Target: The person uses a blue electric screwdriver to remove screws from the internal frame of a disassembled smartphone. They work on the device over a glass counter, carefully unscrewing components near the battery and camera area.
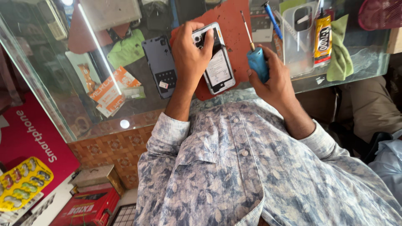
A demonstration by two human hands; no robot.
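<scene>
- Left hand [189, 56]: fingers curled over the top edge of the opened smartphone with white inner label [215, 60], pinning it flat on the rust-red work mat [234, 25].
- Right hand [272, 77]: closed around 1 blue-handled precision screwdriver [256, 58], tip raised off the phone.
- Judgement: steady phone, seat tip squarely.

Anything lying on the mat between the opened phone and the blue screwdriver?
Nothing: the head view shows only bare red mat between the opened phone and the blue screwdriver.
</scene>
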